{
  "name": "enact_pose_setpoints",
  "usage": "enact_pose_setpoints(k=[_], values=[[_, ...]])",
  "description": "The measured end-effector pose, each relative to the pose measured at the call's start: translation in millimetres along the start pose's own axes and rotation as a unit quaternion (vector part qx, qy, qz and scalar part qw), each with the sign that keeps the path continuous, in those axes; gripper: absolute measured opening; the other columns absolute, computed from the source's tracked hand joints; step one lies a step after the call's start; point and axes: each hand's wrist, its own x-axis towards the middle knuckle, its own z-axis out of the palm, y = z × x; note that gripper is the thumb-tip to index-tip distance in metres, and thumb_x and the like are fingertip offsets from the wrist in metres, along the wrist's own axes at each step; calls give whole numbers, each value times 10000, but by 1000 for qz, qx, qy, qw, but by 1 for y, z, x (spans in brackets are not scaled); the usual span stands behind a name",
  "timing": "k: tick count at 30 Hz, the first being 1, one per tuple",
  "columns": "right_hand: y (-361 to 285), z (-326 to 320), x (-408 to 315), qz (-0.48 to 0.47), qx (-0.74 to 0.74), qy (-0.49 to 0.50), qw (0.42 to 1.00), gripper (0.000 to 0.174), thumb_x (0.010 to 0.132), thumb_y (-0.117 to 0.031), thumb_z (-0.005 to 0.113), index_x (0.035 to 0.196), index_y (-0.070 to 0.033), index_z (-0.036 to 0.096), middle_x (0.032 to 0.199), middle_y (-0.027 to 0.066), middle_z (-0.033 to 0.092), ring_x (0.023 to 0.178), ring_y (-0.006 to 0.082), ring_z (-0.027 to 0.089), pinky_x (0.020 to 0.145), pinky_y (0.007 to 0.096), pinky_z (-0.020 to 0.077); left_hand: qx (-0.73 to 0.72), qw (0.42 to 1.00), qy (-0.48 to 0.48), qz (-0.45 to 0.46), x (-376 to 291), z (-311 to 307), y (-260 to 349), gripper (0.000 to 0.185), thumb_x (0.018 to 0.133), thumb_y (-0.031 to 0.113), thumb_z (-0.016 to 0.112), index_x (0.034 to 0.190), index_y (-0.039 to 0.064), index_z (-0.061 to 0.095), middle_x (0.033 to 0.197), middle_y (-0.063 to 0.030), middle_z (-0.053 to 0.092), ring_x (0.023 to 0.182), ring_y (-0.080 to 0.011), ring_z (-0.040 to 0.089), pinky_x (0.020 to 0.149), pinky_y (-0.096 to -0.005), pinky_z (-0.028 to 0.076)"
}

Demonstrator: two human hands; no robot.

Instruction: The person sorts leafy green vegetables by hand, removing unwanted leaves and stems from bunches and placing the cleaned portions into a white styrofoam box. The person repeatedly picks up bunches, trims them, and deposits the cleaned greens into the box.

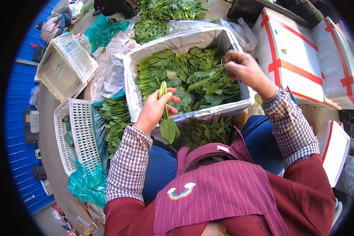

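Observation:
My left hand (155, 110) holds a small spinach sprig (168, 129) by its bent stems, leaves hanging over the near rim of a newspaper-lined white box (127, 85). Over the box's right side, my right hand (249, 69) pinches a spinach leaf (205, 83) by its stem end. Bunched spinach (160, 63) lies inside the box, stems at the left and leaves towards the middle. One yellowed leaf (171, 74) rests on top. Between the box and my apron (215, 191) sit more loose greens (208, 132), partly in shadow.
White foam boxes with red tape (298, 53) stand at right. At left are a white plastic crate (84, 126), a teal plastic bag (87, 181), bundled spinach (113, 118) and a newspaper-covered box (66, 63). Greens (168, 11) cover the floor beyond. A person (54, 26) crouches far left.

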Motion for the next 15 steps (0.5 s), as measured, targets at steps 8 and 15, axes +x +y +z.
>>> enact_pose_setpoints(k=[8,15], values=[[8,66,-23,144,157,-176,961,96,946,-134,638,1012,-64,639,814,-9,648,651,75,644,611,234,567,56,995,-55,67,-6,23,7,177,911,131,775,1006,56,646,1054,-79,729,669,-56,543,621,-217,452],[8,79,-23,152,229,-225,935,110,961,-139,719,1016,-64,662,828,-12,669,686,72,654,610,233,566,55,995,-80,33,-7,21,4,199,882,132,808,961,71,635,831,45,591,755,-57,529,692,-236,442]])
